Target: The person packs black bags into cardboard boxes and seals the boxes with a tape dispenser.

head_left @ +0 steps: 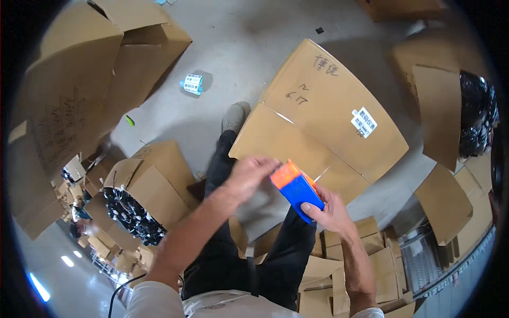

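The right hand [330, 211] holds a small blue box with an orange end [296, 188] from below, the fingers closed around its lower part. The left hand [249, 174] is at the orange end, fingers bent and blurred, so I cannot tell if it grips or only touches. In the head view, the box is between both hands, above the person's knees. Its long axis runs from upper left to lower right, with the orange end toward the left hand. The box looks like smooth printed card with sharp edges. Behind it lies a large closed brown carton [323, 114], matte, with a white label [363, 122]. At the left, an open carton [143, 185] shows dark bagged items.
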A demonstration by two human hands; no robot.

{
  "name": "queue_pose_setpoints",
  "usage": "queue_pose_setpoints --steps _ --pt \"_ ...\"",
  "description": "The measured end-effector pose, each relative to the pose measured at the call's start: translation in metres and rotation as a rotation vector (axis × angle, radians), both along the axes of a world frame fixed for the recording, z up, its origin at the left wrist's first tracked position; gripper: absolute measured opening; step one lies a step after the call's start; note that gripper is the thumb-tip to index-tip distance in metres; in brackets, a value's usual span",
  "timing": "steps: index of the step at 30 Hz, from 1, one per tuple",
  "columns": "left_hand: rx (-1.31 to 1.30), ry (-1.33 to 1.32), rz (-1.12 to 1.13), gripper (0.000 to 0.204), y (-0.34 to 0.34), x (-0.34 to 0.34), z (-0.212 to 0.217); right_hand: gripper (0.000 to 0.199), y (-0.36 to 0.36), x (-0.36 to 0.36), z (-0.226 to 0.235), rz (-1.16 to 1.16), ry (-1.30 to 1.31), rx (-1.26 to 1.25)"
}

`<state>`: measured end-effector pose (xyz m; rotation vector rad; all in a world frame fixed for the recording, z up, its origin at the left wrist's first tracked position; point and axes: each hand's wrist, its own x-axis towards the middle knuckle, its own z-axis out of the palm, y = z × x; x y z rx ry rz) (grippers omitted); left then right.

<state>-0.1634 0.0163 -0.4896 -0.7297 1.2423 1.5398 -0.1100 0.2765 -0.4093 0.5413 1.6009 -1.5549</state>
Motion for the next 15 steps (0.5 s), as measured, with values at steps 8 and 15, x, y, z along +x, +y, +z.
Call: queue_pose_setpoints --steps 8,15 --pt "-0.515 0.454 0.131 0.025 -0.072 -0.172 -0.145 0.047 -0.043 -0.122 -0.028 0.140 0.096 0.290" --pt "-0.717 0.154 -0.503 0.099 -0.033 -0.142 -0.253 0.054 -0.032 -0.121 -0.035 0.350 0.124 0.425"
